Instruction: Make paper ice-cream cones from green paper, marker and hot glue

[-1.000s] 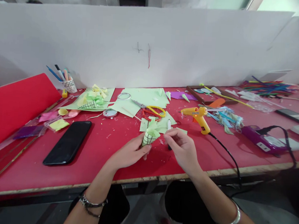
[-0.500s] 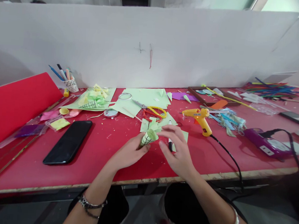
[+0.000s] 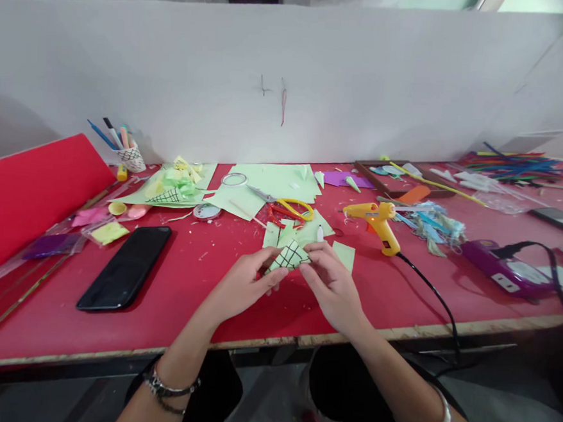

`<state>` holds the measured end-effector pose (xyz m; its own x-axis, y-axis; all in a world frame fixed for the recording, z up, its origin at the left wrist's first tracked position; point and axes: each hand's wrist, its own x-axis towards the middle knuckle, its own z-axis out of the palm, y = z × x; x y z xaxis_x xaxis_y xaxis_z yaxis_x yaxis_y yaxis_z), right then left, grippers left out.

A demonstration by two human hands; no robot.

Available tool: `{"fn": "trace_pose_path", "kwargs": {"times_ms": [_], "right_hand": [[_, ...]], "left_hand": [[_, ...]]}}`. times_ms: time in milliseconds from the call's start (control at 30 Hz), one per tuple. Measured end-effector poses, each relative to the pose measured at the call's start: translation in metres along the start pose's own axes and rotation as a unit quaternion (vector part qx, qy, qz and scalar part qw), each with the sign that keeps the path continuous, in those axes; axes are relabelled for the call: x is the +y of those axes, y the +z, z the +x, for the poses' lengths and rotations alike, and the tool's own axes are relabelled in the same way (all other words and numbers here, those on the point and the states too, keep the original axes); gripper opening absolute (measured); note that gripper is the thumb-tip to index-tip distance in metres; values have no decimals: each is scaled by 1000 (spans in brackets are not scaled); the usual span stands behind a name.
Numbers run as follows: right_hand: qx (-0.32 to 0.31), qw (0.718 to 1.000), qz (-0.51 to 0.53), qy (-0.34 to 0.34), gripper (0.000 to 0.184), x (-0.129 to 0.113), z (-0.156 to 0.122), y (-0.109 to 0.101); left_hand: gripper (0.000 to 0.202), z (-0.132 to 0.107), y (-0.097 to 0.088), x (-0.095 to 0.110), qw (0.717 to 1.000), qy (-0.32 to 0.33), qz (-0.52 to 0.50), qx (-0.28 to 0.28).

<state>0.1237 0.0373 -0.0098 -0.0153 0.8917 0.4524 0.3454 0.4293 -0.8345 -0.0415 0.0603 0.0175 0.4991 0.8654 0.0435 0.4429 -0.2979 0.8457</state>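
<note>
A small light-green paper cone [image 3: 288, 256] with a black grid drawn on it is held over the red table [image 3: 198, 295]. My left hand [image 3: 245, 285] pinches its left, lower end. My right hand [image 3: 331, 285] grips its wider right end with thumb and fingers. A white-tipped marker [image 3: 319, 233] lies on green paper scraps [image 3: 304, 233] just behind my right hand. A yellow glue gun [image 3: 377, 223] lies to the right, its black cord [image 3: 430, 289] running off the front edge.
A black phone [image 3: 126, 267] lies left of my hands. Farther back are scissors [image 3: 286, 209], a tape roll [image 3: 234, 181], green sheets [image 3: 268, 183], a pen cup [image 3: 131, 157] and another grid cone [image 3: 169, 195]. A purple device [image 3: 497, 264] and coloured sticks [image 3: 511, 164] sit at the right.
My right hand has put the marker down behind it and come onto the cone. The cone has tipped from upright to lying sideways between both hands.
</note>
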Motion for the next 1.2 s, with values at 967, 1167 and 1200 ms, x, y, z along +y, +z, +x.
{"fn": "trace_pose_path", "kwargs": {"times_ms": [967,1167,1200], "right_hand": [[45,988,134,58,13,7,3,0],[35,996,65,55,19,1,4,-4],[39,996,60,56,20,0,4,-5]], "left_hand": [[42,-1,0,1,999,-2,23,-26],[44,-1,0,1,999,15,30,-3],[43,-1,0,1,1000,16,25,1]]}}
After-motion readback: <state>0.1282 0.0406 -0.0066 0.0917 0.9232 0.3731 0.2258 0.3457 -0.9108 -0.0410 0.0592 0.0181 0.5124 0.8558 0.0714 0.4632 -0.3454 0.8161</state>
